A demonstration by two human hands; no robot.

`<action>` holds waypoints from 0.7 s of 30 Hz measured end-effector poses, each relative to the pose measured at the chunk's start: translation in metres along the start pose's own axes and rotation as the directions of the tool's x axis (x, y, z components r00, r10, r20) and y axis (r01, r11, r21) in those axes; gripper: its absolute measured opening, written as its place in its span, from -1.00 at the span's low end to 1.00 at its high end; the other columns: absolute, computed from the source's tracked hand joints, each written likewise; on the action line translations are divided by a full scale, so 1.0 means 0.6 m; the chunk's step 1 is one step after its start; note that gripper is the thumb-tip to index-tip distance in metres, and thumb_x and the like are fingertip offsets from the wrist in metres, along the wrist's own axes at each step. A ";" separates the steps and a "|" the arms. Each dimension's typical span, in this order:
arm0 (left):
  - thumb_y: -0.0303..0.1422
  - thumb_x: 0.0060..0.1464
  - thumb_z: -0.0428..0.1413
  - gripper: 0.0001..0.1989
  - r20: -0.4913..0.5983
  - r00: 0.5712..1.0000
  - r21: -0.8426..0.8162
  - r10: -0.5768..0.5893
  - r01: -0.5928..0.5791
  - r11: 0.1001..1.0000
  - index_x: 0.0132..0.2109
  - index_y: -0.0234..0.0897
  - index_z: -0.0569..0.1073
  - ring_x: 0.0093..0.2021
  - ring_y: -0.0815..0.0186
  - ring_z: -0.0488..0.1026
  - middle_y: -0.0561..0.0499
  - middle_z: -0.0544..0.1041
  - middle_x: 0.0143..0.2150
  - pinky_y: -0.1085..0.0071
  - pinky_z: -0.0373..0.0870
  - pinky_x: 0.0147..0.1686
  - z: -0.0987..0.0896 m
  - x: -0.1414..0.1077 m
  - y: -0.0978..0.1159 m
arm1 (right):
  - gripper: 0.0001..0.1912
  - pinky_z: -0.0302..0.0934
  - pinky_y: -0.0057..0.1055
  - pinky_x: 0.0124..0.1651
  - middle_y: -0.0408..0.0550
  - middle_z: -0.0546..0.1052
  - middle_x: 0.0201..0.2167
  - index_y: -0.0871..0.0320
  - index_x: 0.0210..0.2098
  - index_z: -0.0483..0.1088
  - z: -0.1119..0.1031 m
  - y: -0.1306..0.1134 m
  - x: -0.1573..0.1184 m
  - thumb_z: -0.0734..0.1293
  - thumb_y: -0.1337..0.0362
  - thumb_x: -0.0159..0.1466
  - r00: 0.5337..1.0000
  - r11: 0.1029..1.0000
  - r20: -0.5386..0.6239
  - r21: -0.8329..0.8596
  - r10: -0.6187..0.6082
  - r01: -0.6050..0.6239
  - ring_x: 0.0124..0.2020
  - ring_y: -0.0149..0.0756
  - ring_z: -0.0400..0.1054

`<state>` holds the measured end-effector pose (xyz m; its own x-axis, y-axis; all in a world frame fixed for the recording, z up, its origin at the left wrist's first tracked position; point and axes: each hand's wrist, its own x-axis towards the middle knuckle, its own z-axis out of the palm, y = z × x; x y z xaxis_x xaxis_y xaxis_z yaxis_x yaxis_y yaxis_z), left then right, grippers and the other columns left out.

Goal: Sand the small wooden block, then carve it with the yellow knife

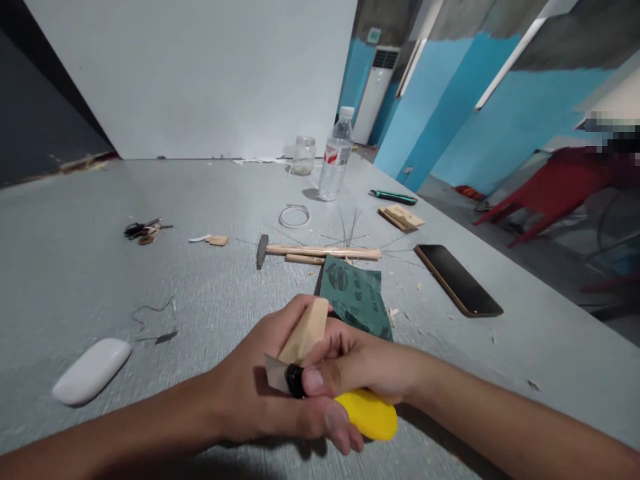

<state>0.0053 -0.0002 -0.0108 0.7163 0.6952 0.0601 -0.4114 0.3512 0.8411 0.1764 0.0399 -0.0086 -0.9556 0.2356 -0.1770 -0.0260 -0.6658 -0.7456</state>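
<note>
My left hand (250,387) is closed around a small flat piece of wood (311,327), whose pale end sticks up past the fingers. In my right hand (365,363) is a knife with a yellow handle (373,415), a black collar and a short, wide blade (277,375). The blade points left and lies against or just over the lower part of the wood; exact contact is hard to make out. My left thumb reaches across beside the knife's handle. Just beyond my hands lies a green sheet of sandpaper (355,293), partly hidden by them.
Beyond the sandpaper are a hammer (325,251), wire coil (294,216), plastic bottle (336,160) and glass jar (304,157). A phone (457,280), wood pieces (401,217) and a green-black cutter (393,197) lie right. A white mouse-shaped object (93,371) sits left.
</note>
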 end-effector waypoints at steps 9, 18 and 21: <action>-0.22 0.11 0.34 -0.34 -0.108 0.991 0.109 -0.084 0.096 0.989 0.23 -0.14 0.19 -0.03 0.08 0.63 -0.20 0.47 0.15 0.33 0.62 -0.22 0.003 -0.003 0.022 | -0.63 0.26 -0.69 -0.49 -0.19 0.46 -0.61 0.34 -0.39 0.48 -0.025 0.010 -0.005 0.53 0.12 0.09 0.998 0.993 -0.011 0.100 0.065 -0.064 -0.66 -0.62 0.28; -0.22 0.10 0.36 -0.26 -0.091 0.992 0.048 -0.089 0.094 0.994 0.26 -0.14 0.12 -0.27 0.19 0.67 -0.03 0.59 -0.21 0.36 0.60 -0.27 0.005 -0.002 0.009 | -0.60 0.20 -0.66 -0.56 -0.19 0.46 -0.63 0.30 -0.40 0.44 -0.030 0.022 0.000 0.51 0.05 0.11 0.999 0.998 -0.047 0.063 -0.021 0.024 -0.70 -0.59 0.25; -0.15 0.13 0.33 -0.29 -0.161 0.987 0.106 -0.030 0.047 0.993 0.25 -0.18 0.13 -0.35 0.19 0.65 0.02 0.57 -0.33 0.38 0.57 -0.35 0.001 0.002 0.011 | -0.57 0.25 -0.61 -0.56 -0.14 0.49 -0.61 0.28 -0.38 0.42 -0.020 0.023 -0.001 0.45 -0.02 0.20 0.988 0.989 -0.107 0.077 -0.115 0.124 -0.67 -0.51 0.32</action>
<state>0.0039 0.0028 -0.0048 0.6283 0.7763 -0.0520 -0.3148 0.3149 0.8954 0.1799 0.0393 -0.0264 -0.9092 0.3854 -0.1576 -0.1667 -0.6838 -0.7104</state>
